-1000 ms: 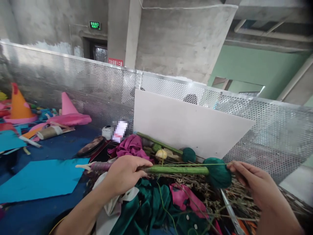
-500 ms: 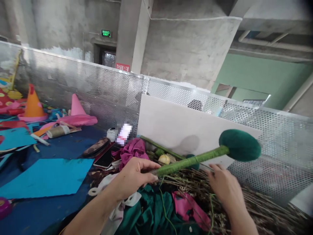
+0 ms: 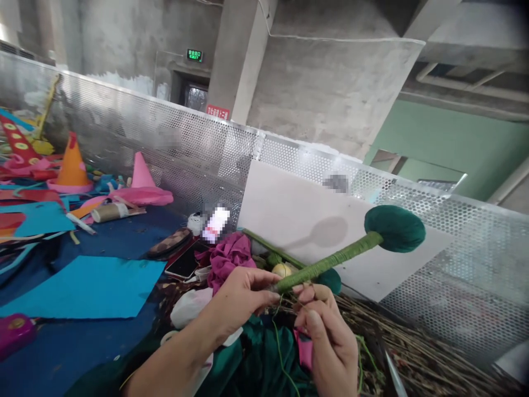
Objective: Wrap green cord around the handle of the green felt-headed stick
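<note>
Far left on the blue table (image 3: 107, 342), an orange cone (image 3: 71, 165) and a pink cone (image 3: 142, 173) stand behind a flat blue sheet (image 3: 91, 286). Next come a checked pouch (image 3: 171, 242) and a heap of magenta cloth (image 3: 231, 256).

In front of that, the left hand (image 3: 237, 303) is closed, thumb against fingers, on the lower end of a green stick (image 3: 330, 261), which slants up to the right before a white board (image 3: 285, 193). Green strand covers nearly all the length I can see; only a short, brownish bit by the left fingertips looks bare, so I'd judge the winding close to done there. A loose green thread (image 3: 278, 342) hangs below, its end not tidied.

The right hand (image 3: 326, 325) is curled, its fingertips drawn in just beside the stick; I can't tell whether they pinch any strand. Furthest right, the stick's dark green round head (image 3: 394, 229) looks fully covered.
</note>
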Available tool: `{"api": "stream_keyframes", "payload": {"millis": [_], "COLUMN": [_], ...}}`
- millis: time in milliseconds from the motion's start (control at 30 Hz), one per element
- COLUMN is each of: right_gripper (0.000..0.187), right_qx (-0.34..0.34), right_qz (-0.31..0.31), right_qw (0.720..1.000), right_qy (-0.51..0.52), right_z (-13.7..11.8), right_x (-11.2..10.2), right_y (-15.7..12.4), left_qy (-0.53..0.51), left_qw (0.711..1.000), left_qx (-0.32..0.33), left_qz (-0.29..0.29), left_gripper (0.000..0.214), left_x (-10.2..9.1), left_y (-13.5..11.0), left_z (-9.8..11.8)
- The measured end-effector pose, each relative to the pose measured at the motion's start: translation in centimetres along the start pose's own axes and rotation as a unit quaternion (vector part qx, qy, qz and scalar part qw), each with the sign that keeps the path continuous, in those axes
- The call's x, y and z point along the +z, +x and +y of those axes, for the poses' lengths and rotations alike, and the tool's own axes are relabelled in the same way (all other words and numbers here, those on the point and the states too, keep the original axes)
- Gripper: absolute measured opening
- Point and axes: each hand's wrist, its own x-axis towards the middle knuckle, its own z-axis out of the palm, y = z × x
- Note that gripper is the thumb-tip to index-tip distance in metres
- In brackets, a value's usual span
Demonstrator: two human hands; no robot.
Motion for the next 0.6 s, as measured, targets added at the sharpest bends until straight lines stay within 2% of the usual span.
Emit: {"api": "stream_keyframes", "payload": {"millis": [67, 133, 200, 333, 433, 600], "right_gripper": [0.032, 0.035, 0.038, 0.04, 0.041, 0.041], "right_qx": [-0.008, 0.014, 0.04, 0.055, 0.066, 0.053], "right_qz": [0.0, -0.007, -0.007, 0.054, 0.096, 0.091], "right_qw": [0.994, 0.977, 0.967, 0.986, 0.991, 0.994], "right_qy": [0.113, 0.211, 0.251, 0.148, 0.067, -0.006], "right_z": [-0.2, 0.0, 0.3, 0.8, 0.6, 0.0], "right_x": [0.4, 0.9, 1.5, 2.2, 2.5, 2.6], "right_y": [0.1, 0.0, -0.4, -1.7, -2.5, -2.7], "left_qy": [-0.003, -0.002, -0.003, 0.007, 0.032, 0.017], "left_qw": [1.0, 1.0, 1.0, 0.999, 0.999, 0.999], "left_qx": [-0.008, -0.002, 0.012, 0.017, 0.011, 0.022], "left_qz": [0.003, -0.012, -0.017, 0.027, 0.036, 0.046], "left_gripper": [0.031, 0.03, 0.03, 0.036, 0.033, 0.037], "left_x": [0.3, 0.7, 0.9, 1.3, 1.4, 1.6], "left_y": [0.1, 0.2, 0.2, 0.2, 0.1, 0.2], "left_z": [-0.3, -0.6, -0.8, -1.0, -1.3, -1.8]}}
